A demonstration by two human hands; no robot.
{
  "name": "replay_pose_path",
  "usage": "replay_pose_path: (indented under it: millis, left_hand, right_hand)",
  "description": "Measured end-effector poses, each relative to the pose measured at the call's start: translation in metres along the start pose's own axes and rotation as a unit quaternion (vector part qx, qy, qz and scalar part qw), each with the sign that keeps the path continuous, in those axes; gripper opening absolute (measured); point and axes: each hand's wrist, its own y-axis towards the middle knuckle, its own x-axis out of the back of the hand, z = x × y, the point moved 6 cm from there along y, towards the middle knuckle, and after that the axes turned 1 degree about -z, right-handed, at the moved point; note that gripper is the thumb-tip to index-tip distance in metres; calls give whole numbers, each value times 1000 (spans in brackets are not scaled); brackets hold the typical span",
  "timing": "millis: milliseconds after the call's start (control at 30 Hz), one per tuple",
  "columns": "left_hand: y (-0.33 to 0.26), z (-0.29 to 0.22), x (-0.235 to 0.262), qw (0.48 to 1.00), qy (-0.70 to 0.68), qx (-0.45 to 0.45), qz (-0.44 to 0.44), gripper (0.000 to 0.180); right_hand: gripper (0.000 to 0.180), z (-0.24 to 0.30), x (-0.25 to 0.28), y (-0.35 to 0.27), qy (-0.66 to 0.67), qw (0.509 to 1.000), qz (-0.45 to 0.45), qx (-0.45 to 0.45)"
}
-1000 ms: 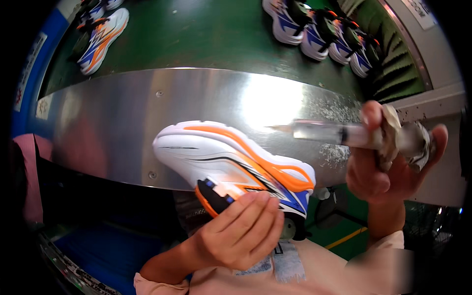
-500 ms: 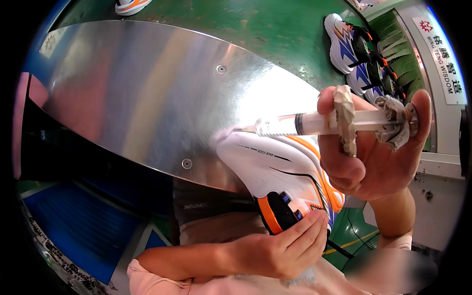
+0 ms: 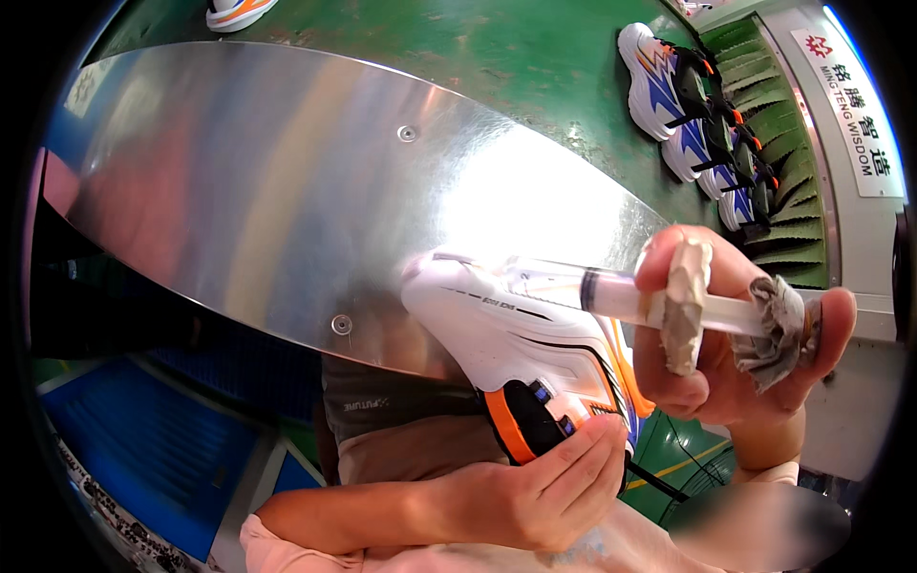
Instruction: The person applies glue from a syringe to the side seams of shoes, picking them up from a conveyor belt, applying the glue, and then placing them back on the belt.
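The white-and-orange shoe (image 3: 540, 349) is hanging tilted over the near edge of the metal plate (image 3: 277, 181), toe pointing left and sole facing away from the person, while the clear syringe (image 3: 621, 292) is reaching toward its toe, glare hiding whether the tip is touching. A heavy thumb push or a rolling shoe would probably be risking a stray blob or scratch on the white upper. The left hand (image 3: 568, 482) is clamping the shoe's side from below, while the right hand (image 3: 721, 377) is gripping the syringe's wrapped collar, thumb bracing the plunger's end.
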Motion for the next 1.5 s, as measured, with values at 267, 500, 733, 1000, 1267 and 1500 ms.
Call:
replay_pose_path:
  millis: [267,500,733,1000,1267,1500]
  left_hand:
    - [-6,14,5,1000,-19,-6,24,16]
    - [-8,33,16,994,-29,35,95,14]
    - [-3,50,31,984,7,53,172,12]
    - [10,56,40,974,40,52,218,15]
    - [29,65,49,955,56,43,287,31]
    - [62,86,41,932,50,-10,359,45]
  right_hand:
    - [106,-7,19,-39,19,999,12,45]
    - [107,-40,27,-83,125,991,-38,-15]
    - [101,-61,26,-110,157,987,-34,-10]
    - [107,-88,45,-121,206,977,-43,44]
    - [107,-107,51,-119,261,961,-30,83]
    - [105,-113,42,-111,375,912,-62,153]
